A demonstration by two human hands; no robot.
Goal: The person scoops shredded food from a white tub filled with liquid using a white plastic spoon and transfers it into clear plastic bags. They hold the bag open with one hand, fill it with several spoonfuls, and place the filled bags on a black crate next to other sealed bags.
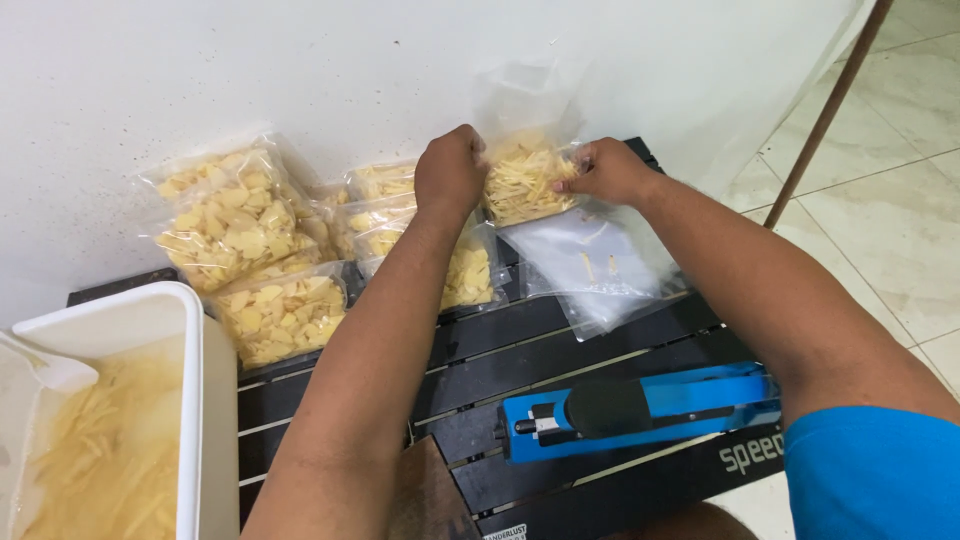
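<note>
— What have you got on your arms?

— Nothing below the shoulder: both your forearms are bare to the wrist, with no watch, band or glove on your left hand (449,170) or your right hand (607,172).

— And higher up?

— On your right side a bright blue short sleeve (875,470) shows at the lower corner, plain cloth with no print visible.
</note>
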